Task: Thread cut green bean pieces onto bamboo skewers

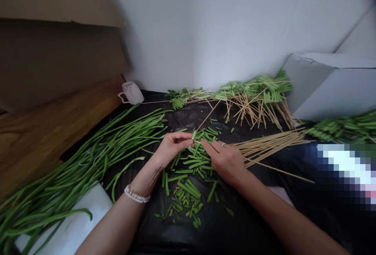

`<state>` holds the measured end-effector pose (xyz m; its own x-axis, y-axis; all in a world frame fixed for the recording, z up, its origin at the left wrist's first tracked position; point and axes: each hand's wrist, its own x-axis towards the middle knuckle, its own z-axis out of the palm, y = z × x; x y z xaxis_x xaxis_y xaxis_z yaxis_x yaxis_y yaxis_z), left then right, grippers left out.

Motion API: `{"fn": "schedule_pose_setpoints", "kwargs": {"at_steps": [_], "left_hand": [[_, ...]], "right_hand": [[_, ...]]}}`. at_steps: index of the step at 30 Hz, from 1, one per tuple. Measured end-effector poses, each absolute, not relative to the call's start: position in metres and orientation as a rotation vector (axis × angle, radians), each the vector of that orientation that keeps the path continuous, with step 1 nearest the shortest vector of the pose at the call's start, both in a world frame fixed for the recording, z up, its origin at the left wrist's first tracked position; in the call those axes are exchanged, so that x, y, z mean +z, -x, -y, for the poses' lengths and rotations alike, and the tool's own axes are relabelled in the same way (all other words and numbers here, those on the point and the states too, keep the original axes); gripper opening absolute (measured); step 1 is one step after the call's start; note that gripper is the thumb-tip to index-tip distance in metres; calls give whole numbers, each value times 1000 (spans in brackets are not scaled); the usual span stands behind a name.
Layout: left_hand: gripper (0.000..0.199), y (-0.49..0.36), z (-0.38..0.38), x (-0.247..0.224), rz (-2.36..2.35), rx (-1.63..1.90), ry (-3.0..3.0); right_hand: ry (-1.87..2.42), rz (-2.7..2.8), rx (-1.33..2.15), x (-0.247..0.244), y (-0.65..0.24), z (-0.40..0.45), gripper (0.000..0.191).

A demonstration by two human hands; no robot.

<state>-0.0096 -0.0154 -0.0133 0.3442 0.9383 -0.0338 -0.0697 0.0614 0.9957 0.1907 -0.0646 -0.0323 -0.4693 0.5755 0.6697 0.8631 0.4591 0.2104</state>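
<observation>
My left hand (172, 147) pinches a short cut piece of green yardlong bean (194, 134) between its fingertips. My right hand (225, 161) faces it from the right, its fingers shut on a thin bamboo skewer (197, 141) whose tip meets the bean piece. Beneath both hands lies a loose pile of cut bean pieces (188, 180). A bundle of bare bamboo skewers (270, 145) fans out just right of my right hand. Long uncut beans (88, 159) spread to the left.
Skewered bean rows (249, 94) lie at the back, with more (343, 127) at the right, on a black plastic sheet (235, 223). A white mug (131, 93) stands at the back left. A cardboard box (58, 39), wooden surface (29, 145) and white box (329, 86) border the area.
</observation>
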Motion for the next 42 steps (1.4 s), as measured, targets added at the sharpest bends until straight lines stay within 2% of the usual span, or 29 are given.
{"fn": "schedule_pose_setpoints", "kwargs": {"at_steps": [11, 17, 28, 37, 42], "left_hand": [[26, 10, 13, -6, -960, 1104, -1007], [28, 11, 12, -9, -917, 1059, -900], [27, 9, 14, -10, -904, 1056, -930], [25, 6, 17, -7, -893, 1029, -903], [25, 6, 18, -7, -882, 1020, -912]], "right_hand": [[1224, 2178, -695, -28, -197, 61, 35], [1216, 2173, -726, -29, -196, 64, 36], [1332, 2196, -568, -27, -189, 69, 31], [1171, 2132, -616, -26, -192, 67, 32], [1269, 2146, -563, -25, -187, 71, 25]]}}
